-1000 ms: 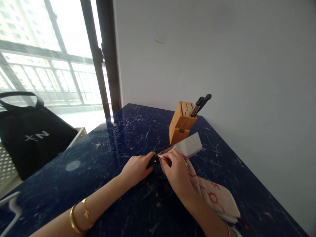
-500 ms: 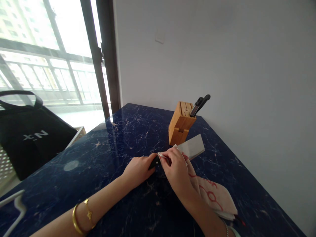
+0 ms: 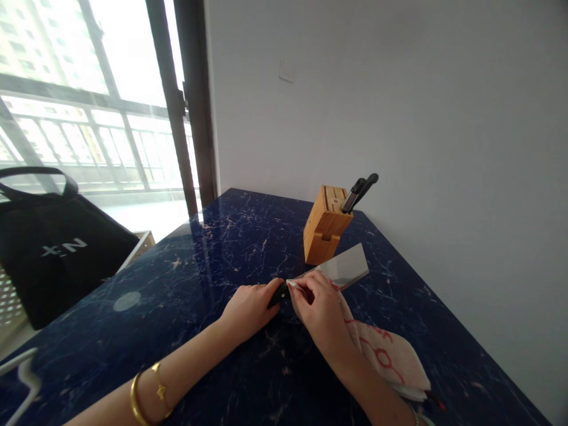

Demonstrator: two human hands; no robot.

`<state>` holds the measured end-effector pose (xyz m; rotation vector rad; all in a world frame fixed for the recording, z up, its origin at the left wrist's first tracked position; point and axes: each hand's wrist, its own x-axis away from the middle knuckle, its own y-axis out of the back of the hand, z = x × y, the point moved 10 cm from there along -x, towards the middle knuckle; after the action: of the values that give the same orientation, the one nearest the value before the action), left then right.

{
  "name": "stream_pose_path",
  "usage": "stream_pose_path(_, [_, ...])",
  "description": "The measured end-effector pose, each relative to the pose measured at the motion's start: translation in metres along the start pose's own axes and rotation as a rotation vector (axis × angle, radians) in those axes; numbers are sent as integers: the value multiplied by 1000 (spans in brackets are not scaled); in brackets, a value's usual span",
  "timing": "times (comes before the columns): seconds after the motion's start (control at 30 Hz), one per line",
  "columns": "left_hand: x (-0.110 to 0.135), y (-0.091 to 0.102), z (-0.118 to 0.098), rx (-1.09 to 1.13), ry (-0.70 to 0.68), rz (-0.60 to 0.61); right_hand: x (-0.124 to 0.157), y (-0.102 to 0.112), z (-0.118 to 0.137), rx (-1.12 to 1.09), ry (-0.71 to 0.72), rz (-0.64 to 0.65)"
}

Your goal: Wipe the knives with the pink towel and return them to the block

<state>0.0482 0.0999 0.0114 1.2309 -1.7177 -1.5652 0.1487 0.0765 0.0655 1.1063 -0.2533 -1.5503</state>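
Note:
A cleaver (image 3: 350,266) with a wide, pale blade and black handle is held low over the dark blue marbled table. My left hand (image 3: 251,307) is wrapped round its handle, with the blade pointing away to the right. My right hand (image 3: 320,307) pinches a pink towel (image 3: 386,358) with red markings against the blade close to the handle. The towel's loose end trails to the right, beside my forearm. Part of the blade is hidden behind my right fingers and the cloth.
A wooden knife block (image 3: 326,225) stands just beyond the blade, with black-handled tools (image 3: 358,192) in its slots. A black bag (image 3: 62,248) is at the left by the window. A white bent object (image 3: 26,373) shows at the lower left. A wall borders the table on the right.
My right hand and the towel have shifted slightly down the blade towards the handle, baring more of its upper edge. My left hand keeps its grip.

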Motion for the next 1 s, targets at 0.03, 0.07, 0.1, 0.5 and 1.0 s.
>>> stream_pose_path(0.03, [0, 0, 0, -2, -2, 4, 0, -1, -1, 14, -4, 20])
stream_pose_path(0.07, [0, 0, 0, -5, 0, 9, 0, -2, -1, 30, -10, 41])
stream_pose_path(0.1, [-1, 0, 1, -7, 7, 13, 0, -3, -2, 47, -17, 60])
stream_pose_path(0.5, [-2, -2, 2, 3, 22, 27, -1, -4, -1, 133, 4, 115])
stream_pose_path(1.0, [-1, -1, -1, 19, 2, 24, 1, 0, 6, 161, 63, 43])
